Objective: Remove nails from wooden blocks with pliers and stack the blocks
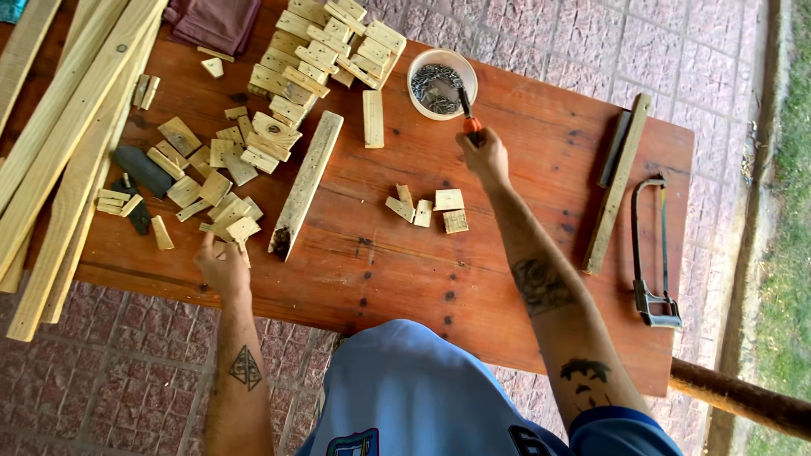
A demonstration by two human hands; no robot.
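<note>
My right hand [486,156] is closed around the orange handle of a screwdriver [468,113] whose dark tip reaches into a white bowl of screws [441,82] at the table's far side. At the near left edge of the red-brown wooden table [507,279], my left hand [223,264] rests on the edge of a heap of small wood offcuts [215,190], fingers touching a block. Several small wood blocks [427,208] lie just left of my right forearm. A long pointed wooden slat [306,183] lies between my hands.
Stacked short wood pieces [325,46] stand at the back. Long planks [63,143] lean across the left edge. A hacksaw [653,253], a wooden strip [617,181] and a dark bar [614,148] lie at the right. A folded maroon cloth [215,21] is behind. Brick paving surrounds the table.
</note>
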